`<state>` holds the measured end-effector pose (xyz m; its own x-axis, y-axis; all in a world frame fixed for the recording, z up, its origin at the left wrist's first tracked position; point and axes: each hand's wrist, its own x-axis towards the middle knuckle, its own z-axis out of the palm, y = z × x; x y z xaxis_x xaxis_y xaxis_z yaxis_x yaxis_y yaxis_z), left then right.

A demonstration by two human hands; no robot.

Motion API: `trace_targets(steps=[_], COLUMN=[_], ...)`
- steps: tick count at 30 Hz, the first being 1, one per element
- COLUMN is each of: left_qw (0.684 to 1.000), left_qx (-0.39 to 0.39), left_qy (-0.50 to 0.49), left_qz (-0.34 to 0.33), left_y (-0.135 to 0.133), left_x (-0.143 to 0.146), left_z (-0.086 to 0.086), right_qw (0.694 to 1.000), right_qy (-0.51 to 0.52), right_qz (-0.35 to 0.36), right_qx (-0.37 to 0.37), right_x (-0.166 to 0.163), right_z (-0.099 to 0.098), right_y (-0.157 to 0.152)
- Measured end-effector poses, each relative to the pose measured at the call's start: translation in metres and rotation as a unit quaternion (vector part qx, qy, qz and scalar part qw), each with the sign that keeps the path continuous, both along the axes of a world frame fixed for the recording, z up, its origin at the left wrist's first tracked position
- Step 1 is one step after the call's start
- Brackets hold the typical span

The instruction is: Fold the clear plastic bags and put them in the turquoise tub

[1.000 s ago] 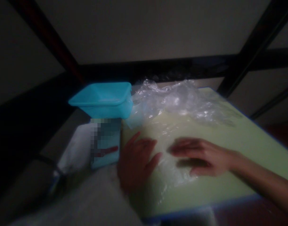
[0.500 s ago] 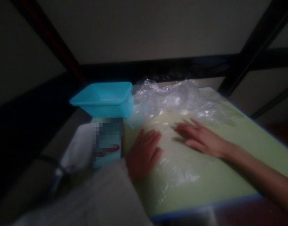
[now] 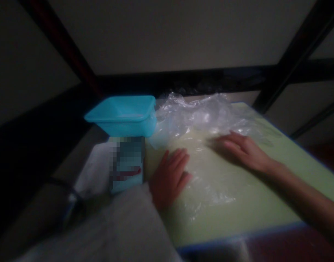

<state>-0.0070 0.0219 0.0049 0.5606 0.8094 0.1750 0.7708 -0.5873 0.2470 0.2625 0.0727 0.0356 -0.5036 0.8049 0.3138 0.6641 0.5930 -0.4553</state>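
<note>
A clear plastic sheet or bag (image 3: 210, 189) lies spread over the yellow-green tabletop (image 3: 267, 211). More clear plastic (image 3: 205, 114) is bunched and crinkled toward the back of the table. My left hand (image 3: 171, 178) lies flat, palm down, at the left side of the spread plastic, fingers stretched out. On the right, my right hand (image 3: 244, 151) is over the plastic with its fingers extended, the tips smeared by motion. Neither hand grips anything. Whether the right palm touches the plastic I cannot tell.
A turquoise plastic basin (image 3: 125, 120) stands at the back left. In front of it lies a pale blue box or packet (image 3: 127, 183), partly blurred out, beside something white (image 3: 94, 167). The table has a blue edge (image 3: 238, 234). A wall with dark beams rises behind.
My right hand has lifted slightly and shifted to the right over the plastic. My left hand stays in about the same place on it.
</note>
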Motion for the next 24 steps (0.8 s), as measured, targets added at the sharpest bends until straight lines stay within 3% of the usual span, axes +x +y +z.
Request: trace_targets(steps=[3,10,20,24], left_qw=[0.999,0.991,0.989,0.990], left_qx=[0.015,0.026,0.053,0.076], left_qy=[-0.013,-0.028,-0.059,-0.098], left_qz=[-0.032,-0.130,-0.123,-0.067], left_y=[-0.002,-0.006,-0.005,-0.005], left_x=[0.000,0.001,0.002,0.003], left_z=[-0.003,-0.008,-0.008,-0.008], right_qw=[0.999,0.998,0.995,0.993], right_qy=[0.014,-0.005,0.062,0.103], right_qz=[-0.016,0.017,0.003,0.008], right_qx=[-0.034,-0.067,-0.080,-0.049], right_x=[-0.023,-0.067,-0.074,-0.071], right_z=[0.007,0.015,-0.002,-0.005], right_y=[0.009,0.049,0.052,0.036])
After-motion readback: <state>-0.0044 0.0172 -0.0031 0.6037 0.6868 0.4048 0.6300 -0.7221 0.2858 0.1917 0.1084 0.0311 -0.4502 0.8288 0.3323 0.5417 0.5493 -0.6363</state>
